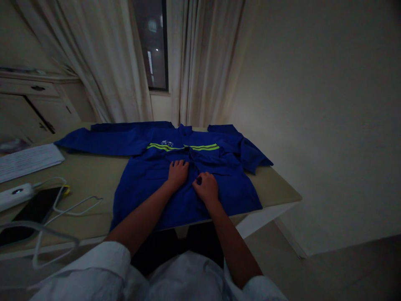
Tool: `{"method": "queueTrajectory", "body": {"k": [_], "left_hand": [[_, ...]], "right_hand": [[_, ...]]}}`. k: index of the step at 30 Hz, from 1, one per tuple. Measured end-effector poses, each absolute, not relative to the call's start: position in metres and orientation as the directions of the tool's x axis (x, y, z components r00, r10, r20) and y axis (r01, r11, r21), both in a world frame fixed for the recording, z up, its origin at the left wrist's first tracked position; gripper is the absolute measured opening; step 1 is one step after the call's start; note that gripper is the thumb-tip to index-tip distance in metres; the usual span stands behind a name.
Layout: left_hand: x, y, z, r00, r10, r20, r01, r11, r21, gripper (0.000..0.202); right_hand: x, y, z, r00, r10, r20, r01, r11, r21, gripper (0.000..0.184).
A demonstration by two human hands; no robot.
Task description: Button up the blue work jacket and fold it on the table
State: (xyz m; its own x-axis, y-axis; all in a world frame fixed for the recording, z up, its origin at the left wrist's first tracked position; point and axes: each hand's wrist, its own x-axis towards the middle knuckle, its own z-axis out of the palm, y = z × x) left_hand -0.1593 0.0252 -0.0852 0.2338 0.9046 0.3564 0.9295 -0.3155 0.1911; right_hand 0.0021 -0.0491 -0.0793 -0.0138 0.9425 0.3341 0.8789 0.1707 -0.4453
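A blue work jacket (147, 184) with yellow-green reflective stripes lies spread front-up on the beige table (90, 184), sleeves stretched out to both sides. My left hand (178, 172) rests on the jacket's front near the middle, fingers curled down onto the cloth. Just to its right, my right hand (206, 187) is closed in a pinch on the jacket's front placket. Both hands sit close together below the stripes.
On the table's left lie a black phone (34, 209), white cables (62, 205), a white power strip (14, 194) and a sheet of printed paper (28, 161). Curtains (200, 62) and a dark window stand behind. A white cabinet (34, 104) is at far left. The table's right edge drops to bare floor.
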Motion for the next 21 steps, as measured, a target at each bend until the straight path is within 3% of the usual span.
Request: {"method": "queueTrajectory", "body": {"k": [5,11,14,18,21], "left_hand": [[-0.169,0.014,-0.085,0.228,0.873,0.432,0.862,-0.387,0.327,0.035],[-0.167,0.010,-0.072,0.437,0.797,0.418,0.747,-0.580,0.325,0.022],[-0.170,0.012,-0.073,0.474,0.810,0.346,0.750,-0.577,0.323,0.018],[-0.186,0.022,-0.075,0.416,0.849,0.326,0.788,-0.516,0.336,0.019],[-0.199,0.031,-0.077,0.420,0.862,0.284,0.753,-0.506,0.421,0.021]], "right_hand": [[-0.004,-0.057,-0.074,-0.111,0.951,0.289,0.948,0.189,-0.257,0.007],[-0.004,-0.052,-0.069,-0.043,0.961,0.272,0.968,0.107,-0.225,0.013],[-0.010,-0.037,-0.061,-0.093,0.962,0.257,0.968,0.147,-0.203,0.012],[-0.023,-0.010,-0.058,-0.142,0.959,0.246,0.944,0.206,-0.258,0.013],[-0.021,0.006,-0.068,-0.120,0.961,0.250,0.892,0.215,-0.397,0.009]]}}
